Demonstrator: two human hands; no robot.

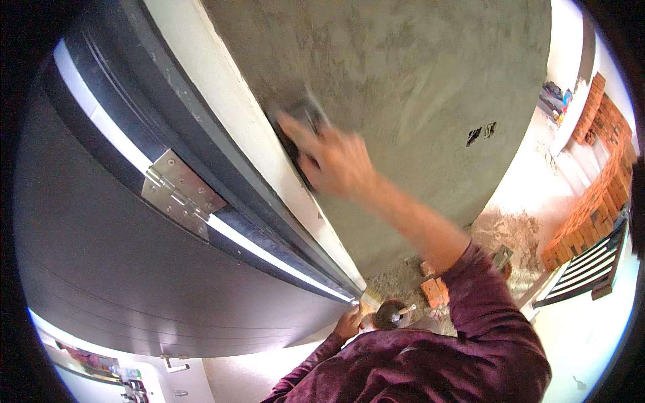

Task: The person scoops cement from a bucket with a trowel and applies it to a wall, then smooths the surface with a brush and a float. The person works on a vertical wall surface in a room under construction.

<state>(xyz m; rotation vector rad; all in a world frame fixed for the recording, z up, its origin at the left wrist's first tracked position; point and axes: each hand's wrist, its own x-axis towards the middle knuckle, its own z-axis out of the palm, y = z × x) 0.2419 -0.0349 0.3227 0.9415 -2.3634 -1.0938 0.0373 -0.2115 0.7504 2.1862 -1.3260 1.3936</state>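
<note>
My right hand (336,160) is closed round a dark plastering trowel (304,111), blurred by motion, which lies against a grey plastered wall (403,87). The trowel's edge is beside the white strip (259,127) that runs between the plaster and the dark door frame. Low down, near the bottom of the door edge, my left hand (348,325) has its fingers curled, next to a tan bristled brush (370,299) that it seems to hold; the grip is small and partly hidden.
A dark door (134,255) with a metal hinge (181,191) stands at the left. Two holes (482,133) with wires open in the plaster. Below are a dark bucket (391,314) and orange bricks (435,291). Stacked bricks (588,215) and a dark slatted railing (584,265) are at the right.
</note>
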